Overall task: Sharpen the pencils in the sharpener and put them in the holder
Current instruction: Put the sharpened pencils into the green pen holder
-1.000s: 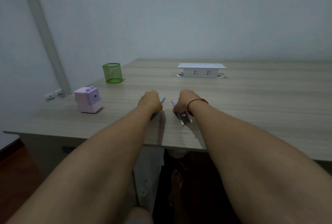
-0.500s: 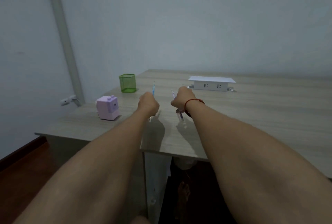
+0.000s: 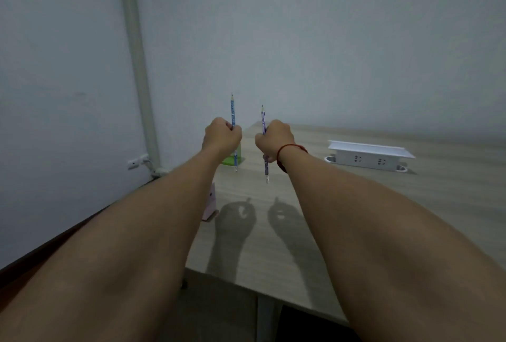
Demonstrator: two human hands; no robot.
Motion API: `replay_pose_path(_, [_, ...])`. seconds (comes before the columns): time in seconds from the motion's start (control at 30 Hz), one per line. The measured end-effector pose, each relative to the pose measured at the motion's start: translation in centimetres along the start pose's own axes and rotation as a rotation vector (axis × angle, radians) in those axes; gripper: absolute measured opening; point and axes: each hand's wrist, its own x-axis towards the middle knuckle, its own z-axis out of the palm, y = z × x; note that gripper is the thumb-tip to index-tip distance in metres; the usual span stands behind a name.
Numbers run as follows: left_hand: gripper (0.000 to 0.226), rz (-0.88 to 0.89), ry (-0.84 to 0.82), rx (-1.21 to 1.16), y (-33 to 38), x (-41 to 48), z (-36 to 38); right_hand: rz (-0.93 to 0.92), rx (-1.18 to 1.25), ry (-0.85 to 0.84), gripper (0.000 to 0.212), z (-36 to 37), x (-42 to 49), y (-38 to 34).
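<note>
A grey pipe (image 3: 137,67) runs up the wall at far left, with a small wall socket (image 3: 134,162) near its foot; on the wooden table (image 3: 356,218) only a sliver of the pink sharpener (image 3: 210,204) shows, the left forearm covering the rest. The left hand (image 3: 222,136) is a closed fist around a blue pencil (image 3: 233,111), upright, tip to the ceiling; behind and below that fist peeps the green holder (image 3: 228,160), partly hidden. Just beside it, not touching, the right hand (image 3: 273,139), a red cord (image 3: 290,147) at its wrist, fists a purple pencil (image 3: 263,119) the same way. Both pencils hang well above the table, probably lifted side by side so the tips can be compared before sharpening; neither is near the sharpener yet. At far right sits a white socket box (image 3: 369,156).
</note>
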Motion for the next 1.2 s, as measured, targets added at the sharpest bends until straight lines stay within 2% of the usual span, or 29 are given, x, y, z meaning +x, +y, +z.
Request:
replay_pose_path(0.13, [0.02,0.042,0.046,-0.013,-1.5,4.1,0.8,-0.023,0.009,0.0,0.008,2.4,4.2,0.2])
replay_pose_path(0.3, [0.019,0.071,0.121,-0.035,-4.4,8.5,2.3,-0.043,0.037,0.035,0.027,5.9,8.7,1.2])
replay_pose_path(0.47, [0.023,0.076,0.219,-0.105,-6.3,13.1,3.2,-0.07,0.254,0.119,0.027,8.7,12.9,0.7])
replay_pose_path(0.67, [0.02,0.14,0.34,-0.168,-6.9,18.1,4.2,-0.139,0.462,0.305,0.023,10.1,17.1,-1.2])
replay_pose_path(0.8, [0.019,0.054,0.256,-0.045,-9.7,19.9,6.6,-0.1,0.329,0.249,0.022,12.7,18.3,0.5])
replay_pose_path(0.97, [0.024,-0.075,0.131,0.121,-12.1,20.1,7.9,-0.021,0.126,0.098,0.021,15.0,19.0,2.6])
replay_pose_path(1.1, [0.029,-0.148,0.032,0.19,-10.9,19.1,7.1,0.001,0.07,-0.007,0.002,14.1,18.4,2.4])
replay_pose_path(1.2, [0.033,-0.156,0.0,0.23,-8.7,17.2,5.8,-0.013,0.002,-0.052,0.006,11.3,16.6,1.5])
